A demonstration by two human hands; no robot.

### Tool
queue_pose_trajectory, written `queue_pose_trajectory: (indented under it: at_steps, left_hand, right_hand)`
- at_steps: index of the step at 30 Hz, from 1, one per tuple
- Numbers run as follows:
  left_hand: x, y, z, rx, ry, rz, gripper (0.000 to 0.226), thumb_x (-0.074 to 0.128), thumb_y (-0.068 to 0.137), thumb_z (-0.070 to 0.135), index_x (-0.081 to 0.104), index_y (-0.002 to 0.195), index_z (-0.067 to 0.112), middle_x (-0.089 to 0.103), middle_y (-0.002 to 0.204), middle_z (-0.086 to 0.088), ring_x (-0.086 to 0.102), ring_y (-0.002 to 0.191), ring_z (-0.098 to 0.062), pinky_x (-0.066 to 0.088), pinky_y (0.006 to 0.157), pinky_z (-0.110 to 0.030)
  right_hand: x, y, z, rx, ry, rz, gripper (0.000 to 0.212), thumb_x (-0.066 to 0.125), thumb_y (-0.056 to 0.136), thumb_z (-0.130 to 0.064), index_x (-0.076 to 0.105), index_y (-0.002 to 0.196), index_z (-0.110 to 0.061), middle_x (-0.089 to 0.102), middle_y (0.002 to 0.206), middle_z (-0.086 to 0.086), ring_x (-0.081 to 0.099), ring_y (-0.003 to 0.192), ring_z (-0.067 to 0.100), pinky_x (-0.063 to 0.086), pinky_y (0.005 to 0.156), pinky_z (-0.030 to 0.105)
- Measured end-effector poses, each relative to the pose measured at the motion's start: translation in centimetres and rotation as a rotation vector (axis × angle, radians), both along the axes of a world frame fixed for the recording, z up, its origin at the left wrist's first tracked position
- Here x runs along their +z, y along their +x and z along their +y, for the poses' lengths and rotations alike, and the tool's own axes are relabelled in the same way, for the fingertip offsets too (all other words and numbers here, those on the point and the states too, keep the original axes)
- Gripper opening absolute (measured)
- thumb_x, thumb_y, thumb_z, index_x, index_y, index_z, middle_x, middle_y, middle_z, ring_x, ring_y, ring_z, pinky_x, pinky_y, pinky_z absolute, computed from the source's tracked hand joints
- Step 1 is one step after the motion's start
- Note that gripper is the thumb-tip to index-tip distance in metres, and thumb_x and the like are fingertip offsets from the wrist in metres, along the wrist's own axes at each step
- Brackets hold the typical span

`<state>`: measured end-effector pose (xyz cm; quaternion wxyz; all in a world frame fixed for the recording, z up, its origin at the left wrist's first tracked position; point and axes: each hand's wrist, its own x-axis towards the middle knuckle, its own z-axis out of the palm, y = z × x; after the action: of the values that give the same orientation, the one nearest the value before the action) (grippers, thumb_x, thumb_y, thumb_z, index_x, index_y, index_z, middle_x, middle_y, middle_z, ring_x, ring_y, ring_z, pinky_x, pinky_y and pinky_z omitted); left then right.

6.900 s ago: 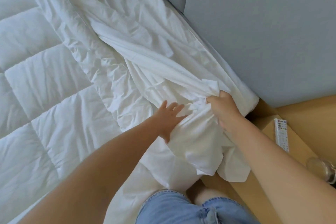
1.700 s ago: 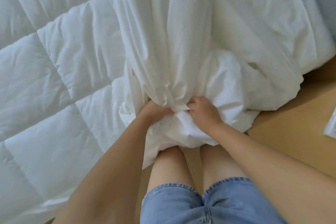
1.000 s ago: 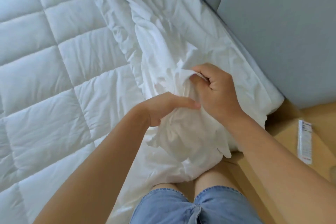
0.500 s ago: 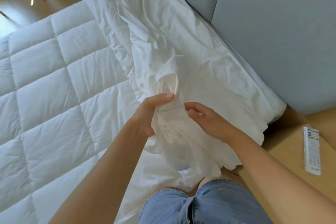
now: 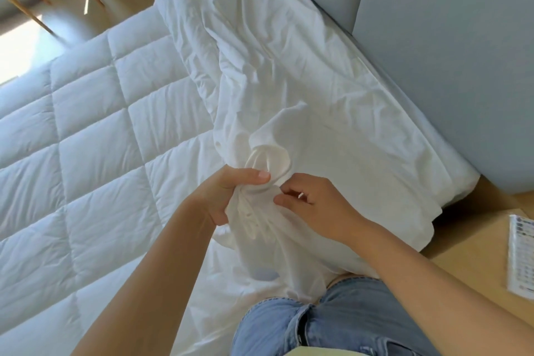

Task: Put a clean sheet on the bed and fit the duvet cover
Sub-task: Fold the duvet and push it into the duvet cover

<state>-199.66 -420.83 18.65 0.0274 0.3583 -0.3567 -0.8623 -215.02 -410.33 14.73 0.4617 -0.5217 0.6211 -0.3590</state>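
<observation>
A white quilted duvet (image 5: pixel 95 136) lies spread over the bed on the left. A crumpled white duvet cover (image 5: pixel 303 87) lies along the bed's right side, against the grey headboard. My left hand (image 5: pixel 228 193) grips a bunched corner of the cover, thumb on top, just below a rolled fold of fabric. My right hand (image 5: pixel 315 208) touches the same bunch from the right, its fingers curled and pinching the fabric close to my left thumb.
A grey padded headboard (image 5: pixel 450 46) runs along the right. A white remote control (image 5: pixel 521 251) lies on a wooden bedside surface (image 5: pixel 474 237) at the right edge. Wooden furniture legs (image 5: pixel 34 0) and a curtain stand on the wooden floor at top left.
My right hand let go of the cover's bunch half a second ago and has now closed in on it again beside my left thumb. The view has tilted up.
</observation>
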Motion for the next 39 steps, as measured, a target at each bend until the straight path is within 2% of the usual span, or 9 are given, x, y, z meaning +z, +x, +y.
queue_pose_trajectory:
  at_steps: [3,6,11,14,21,26,32,36,39]
  left_hand:
    - [0.1,0.2,0.1,0.021,-0.086,-0.097,0.038,0.081,0.046,0.015,0.077,0.083,0.012,0.071,0.081,-0.011,0.07,0.074,-0.026,0.057,0.063,-0.035]
    - [-0.4,0.0,0.7,0.001,-0.082,-0.203,0.042,0.08,0.044,0.011,0.075,0.086,0.012,0.072,0.082,-0.012,0.071,0.074,-0.027,0.056,0.059,-0.034]
    - [-1.5,-2.1,1.8,-0.376,-0.26,-0.415,0.023,0.081,0.062,0.026,0.074,0.082,0.033,0.073,0.087,0.01,0.066,0.089,-0.012,0.049,0.081,-0.026]
    - [-1.7,-2.8,1.8,-0.242,-0.329,-0.313,0.024,0.072,0.073,0.015,0.071,0.094,0.025,0.073,0.093,0.004,0.068,0.094,-0.015,0.053,0.086,-0.031]
    - [-2.0,-3.5,1.6,0.067,-0.108,-0.228,0.049,0.059,0.05,0.016,0.063,0.096,0.0,0.059,0.087,-0.017,0.059,0.081,-0.031,0.048,0.076,-0.037]
    - [-1.5,-3.2,0.2,0.164,0.088,-0.008,0.034,0.07,0.051,0.019,0.065,0.081,0.005,0.061,0.076,-0.011,0.063,0.071,-0.026,0.052,0.07,-0.035]
    - [-2.8,-2.4,1.6,-0.042,0.051,-0.187,0.064,0.085,0.04,0.02,0.069,0.101,0.008,0.068,0.094,-0.015,0.067,0.084,-0.03,0.055,0.077,-0.04]
    - [-3.6,-2.1,2.5,-0.182,0.049,-0.448,0.052,0.082,0.05,0.017,0.073,0.1,0.012,0.072,0.102,-0.014,0.068,0.094,-0.031,0.052,0.089,-0.045]
    - [-3.3,-2.8,2.3,-0.339,0.072,-0.485,0.026,0.076,0.061,0.016,0.077,0.087,0.012,0.073,0.097,-0.012,0.07,0.088,-0.026,0.055,0.079,-0.037]
  right_hand:
    - [0.2,-0.8,-0.3,-0.107,-0.129,0.05,0.016,0.059,0.092,-0.013,0.066,0.083,-0.002,0.06,0.075,0.004,0.053,0.068,0.012,0.043,0.065,0.021]
    - [0.1,-1.3,-0.3,-0.179,-0.145,0.088,0.017,0.053,0.094,-0.008,0.056,0.078,-0.001,0.051,0.072,0.0,0.046,0.063,0.01,0.036,0.06,0.013]
    - [0.2,0.3,0.5,-0.166,-0.177,0.144,0.019,0.046,0.096,-0.008,0.045,0.078,-0.008,0.046,0.068,-0.007,0.043,0.06,0.007,0.036,0.055,0.016]
    - [0.4,0.4,-0.2,-0.196,-0.118,0.071,0.016,0.045,0.098,-0.015,0.048,0.084,-0.009,0.053,0.069,-0.001,0.05,0.061,0.015,0.042,0.057,0.031]
    - [-0.5,-2.9,-1.2,-0.135,0.01,-0.03,0.034,0.057,0.083,-0.052,0.05,0.073,-0.02,0.044,0.059,-0.011,0.038,0.052,0.003,0.033,0.051,0.013]
    - [-2.6,-3.7,0.5,0.033,0.156,-0.052,0.02,0.061,0.08,-0.047,0.053,0.098,-0.046,0.051,0.105,-0.016,0.049,0.099,-0.008,0.035,0.083,0.004]
    - [-2.8,-2.3,0.1,0.013,0.051,0.037,0.02,0.051,0.095,-0.011,0.058,0.084,-0.027,0.055,0.088,-0.013,0.053,0.083,-0.004,0.039,0.074,0.008]
    - [-2.5,-2.3,0.6,-0.245,-0.093,0.139,0.013,0.046,0.097,-0.008,0.054,0.088,-0.003,0.055,0.079,0.0,0.051,0.071,0.016,0.037,0.063,0.022]
    - [-2.0,-1.5,1.4,-0.195,-0.262,0.247,0.016,0.043,0.093,-0.008,0.051,0.085,0.002,0.046,0.069,-0.001,0.039,0.056,0.009,0.031,0.053,0.021]
